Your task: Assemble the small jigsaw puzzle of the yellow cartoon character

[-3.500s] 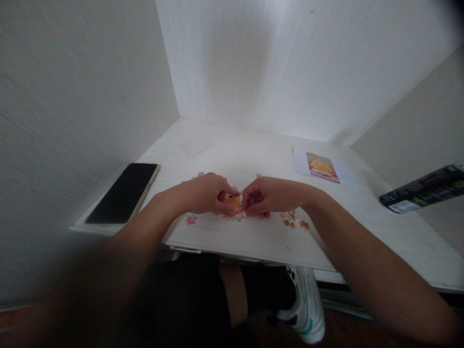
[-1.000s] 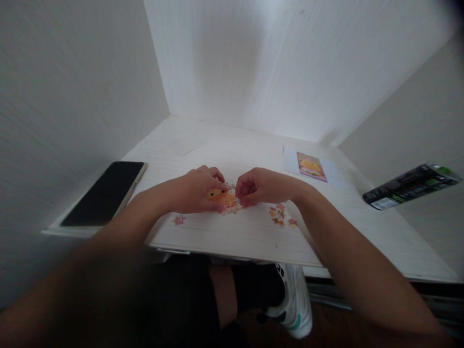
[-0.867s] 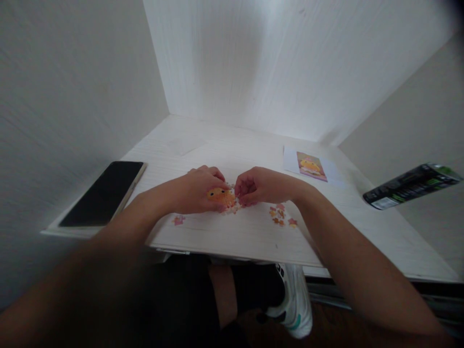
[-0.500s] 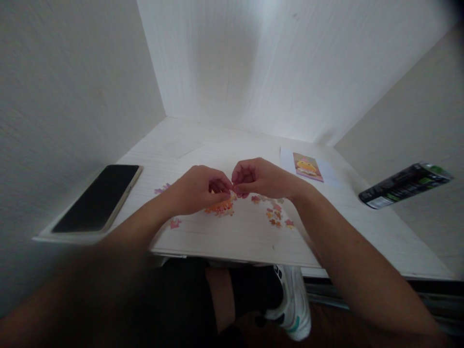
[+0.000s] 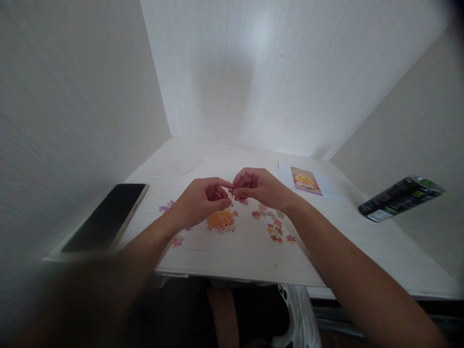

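Holding fingertips pinched together above the counter (image 5: 253, 256), left hand (image 5: 201, 203) and right hand (image 5: 259, 187) meet over the joined orange patch (image 5: 220, 220). Each grip looks closed on something tiny (a puzzle piece, likely; too small to confirm). Align tabs squarely before pressing, clear of loose pieces (image 5: 275, 229).

Left hand (image 5: 201, 200) and right hand (image 5: 259, 186) raised, fingertips meeting.

Home desk (image 5: 232, 251) nook, phone (image 5: 105, 217)

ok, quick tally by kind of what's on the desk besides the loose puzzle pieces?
Phone: 1
Reference picture card: 1
Dark tube pack: 1
Joined orange puzzle cluster: 1
Total: 4
Loose pieces are too small and blurred to count.
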The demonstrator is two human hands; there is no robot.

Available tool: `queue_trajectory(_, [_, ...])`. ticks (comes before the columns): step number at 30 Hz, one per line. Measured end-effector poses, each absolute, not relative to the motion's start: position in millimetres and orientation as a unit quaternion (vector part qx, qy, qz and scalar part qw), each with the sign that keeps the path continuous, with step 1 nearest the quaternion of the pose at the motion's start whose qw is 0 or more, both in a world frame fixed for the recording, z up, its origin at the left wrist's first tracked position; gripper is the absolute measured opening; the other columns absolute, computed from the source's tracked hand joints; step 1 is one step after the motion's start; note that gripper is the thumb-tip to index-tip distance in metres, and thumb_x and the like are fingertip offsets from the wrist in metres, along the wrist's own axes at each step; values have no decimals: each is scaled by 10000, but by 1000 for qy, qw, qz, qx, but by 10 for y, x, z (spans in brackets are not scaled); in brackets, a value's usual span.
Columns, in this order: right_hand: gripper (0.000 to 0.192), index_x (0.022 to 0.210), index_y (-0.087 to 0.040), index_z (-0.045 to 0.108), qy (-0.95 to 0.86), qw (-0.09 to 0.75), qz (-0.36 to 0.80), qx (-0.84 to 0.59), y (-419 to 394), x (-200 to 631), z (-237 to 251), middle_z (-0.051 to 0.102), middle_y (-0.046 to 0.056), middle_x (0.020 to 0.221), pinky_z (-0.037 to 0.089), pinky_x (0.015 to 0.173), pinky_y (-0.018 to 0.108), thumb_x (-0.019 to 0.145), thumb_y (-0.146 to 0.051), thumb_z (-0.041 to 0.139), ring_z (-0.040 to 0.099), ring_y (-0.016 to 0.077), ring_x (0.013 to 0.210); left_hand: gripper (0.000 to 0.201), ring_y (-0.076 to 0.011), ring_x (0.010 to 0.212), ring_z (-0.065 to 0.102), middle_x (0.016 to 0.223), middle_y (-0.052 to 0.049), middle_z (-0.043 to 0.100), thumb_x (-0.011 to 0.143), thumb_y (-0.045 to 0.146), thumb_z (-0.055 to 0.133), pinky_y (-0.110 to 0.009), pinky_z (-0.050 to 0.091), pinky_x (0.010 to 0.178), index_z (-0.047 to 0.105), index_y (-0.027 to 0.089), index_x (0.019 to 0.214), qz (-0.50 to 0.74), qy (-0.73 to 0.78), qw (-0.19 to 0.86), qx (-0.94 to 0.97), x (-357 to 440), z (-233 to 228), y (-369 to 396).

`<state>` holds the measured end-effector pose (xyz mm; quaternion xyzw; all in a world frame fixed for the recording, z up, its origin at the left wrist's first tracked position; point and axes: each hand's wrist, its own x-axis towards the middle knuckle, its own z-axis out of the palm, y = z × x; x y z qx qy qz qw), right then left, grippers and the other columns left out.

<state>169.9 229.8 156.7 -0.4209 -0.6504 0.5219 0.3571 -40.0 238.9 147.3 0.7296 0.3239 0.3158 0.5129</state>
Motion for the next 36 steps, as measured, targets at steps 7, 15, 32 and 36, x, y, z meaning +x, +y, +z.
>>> queue_trajectory(7, [316,866,-184,571,-636,398,510,-420,2283,1648,1554,662,-11,695,449,515,230,719,-351,795,578,91,568,264,-159,737,689,850,-44,726,744,292,746,-291,589,685,670,167,963,392,332,433,740,-364,1466,2350])
queue_trajectory(15, [301,861,-180,594,-629,413,525,-398,2258,1627,1552,663,-7,728,445,514,218,711,-340,801,556,77,570,231,-120,666,640,807,-21,679,728,334,779,-247,574,625,646,168,819,467,350,348,734,-368,1458,2348])
queue_trajectory(32, [281,933,-194,661,-773,339,299,-445,2292,1686,1516,694,35,931,514,704,309,718,-328,783,621,140,778,137,-95,693,635,876,-22,711,833,266,674,-191,512,593,720,172,922,402,298,207,841,-555,1540,2511])
queue_trajectory(36, [328,1050,-222,713,-864,228,208,-397,2252,1643,1489,690,60,1089,458,939,376,752,-350,764,613,187,1001,152,-115,723,624,874,-24,711,830,294,663,-213,481,620,723,186,918,315,314,166,880,-693,1646,2571])
